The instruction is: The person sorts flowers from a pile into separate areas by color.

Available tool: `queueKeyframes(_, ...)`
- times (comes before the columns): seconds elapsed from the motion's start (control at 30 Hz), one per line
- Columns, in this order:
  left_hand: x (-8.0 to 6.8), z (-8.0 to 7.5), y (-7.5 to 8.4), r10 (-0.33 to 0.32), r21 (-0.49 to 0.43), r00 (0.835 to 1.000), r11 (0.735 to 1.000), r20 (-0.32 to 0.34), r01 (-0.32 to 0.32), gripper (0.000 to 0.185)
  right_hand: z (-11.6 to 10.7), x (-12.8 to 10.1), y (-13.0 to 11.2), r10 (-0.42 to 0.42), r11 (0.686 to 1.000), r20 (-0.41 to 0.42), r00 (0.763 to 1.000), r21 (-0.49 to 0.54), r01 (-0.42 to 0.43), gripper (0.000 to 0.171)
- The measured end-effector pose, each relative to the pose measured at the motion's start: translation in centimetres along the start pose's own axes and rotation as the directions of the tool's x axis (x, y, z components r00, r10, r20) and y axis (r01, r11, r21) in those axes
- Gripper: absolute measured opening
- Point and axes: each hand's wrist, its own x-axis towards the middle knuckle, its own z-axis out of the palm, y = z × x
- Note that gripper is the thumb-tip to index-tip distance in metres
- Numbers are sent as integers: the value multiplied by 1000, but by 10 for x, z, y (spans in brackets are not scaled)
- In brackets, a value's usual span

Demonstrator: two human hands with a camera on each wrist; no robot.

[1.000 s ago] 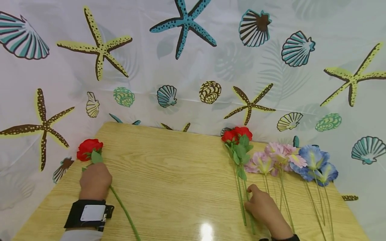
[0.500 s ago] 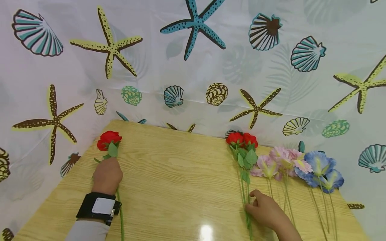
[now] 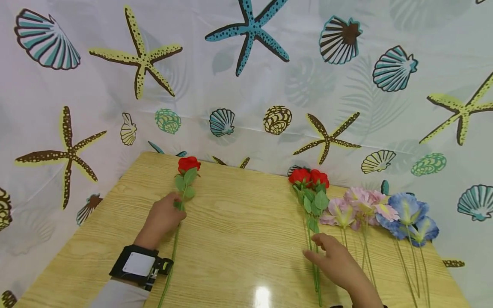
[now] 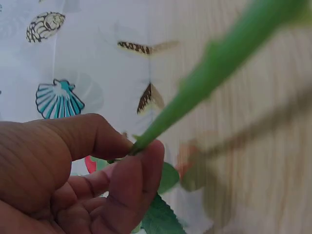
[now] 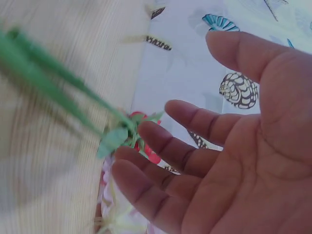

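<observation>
My left hand [image 3: 163, 216] pinches the green stem [image 4: 195, 92] of a single red rose [image 3: 188, 164] between thumb and fingertips, just below its leaves. That rose lies lengthwise over the left part of the table, bloom toward the back. Over the stems of two more red roses [image 3: 308, 177] on the right side hovers my right hand [image 3: 337, 261], fingers spread and thumb apart. In the right wrist view its palm shows bare, and the two rose stems [image 5: 53, 83] run past beside the fingertips.
Pink flowers [image 3: 362, 205] and blue flowers [image 3: 410, 216] on long thin stems lie at the right of the wooden table [image 3: 239, 222]. Behind the table hangs a white cloth [image 3: 254, 85] printed with starfish and shells.
My left hand has carried its rose rightward from the table's left edge toward the middle. The right hand's fingers have spread apart over the two roses, which stay put.
</observation>
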Motion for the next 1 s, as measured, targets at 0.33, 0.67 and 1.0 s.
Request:
queueKeyframes(0.33,7,17,36,73,-255,992,966,100,-45,44,17,5,-27,-41,989,-77,996,136,51,55)
queueKeyframes(0.67,7,28,74,127,-519,982,854,137,-38,48,57,16,-68,-167,935,-186,968,280,215,36)
queueKeyframes(1.0,4,40,98,192,-713,973,700,128,-45,51,99,15,-105,-265,838,-10,964,492,235,46)
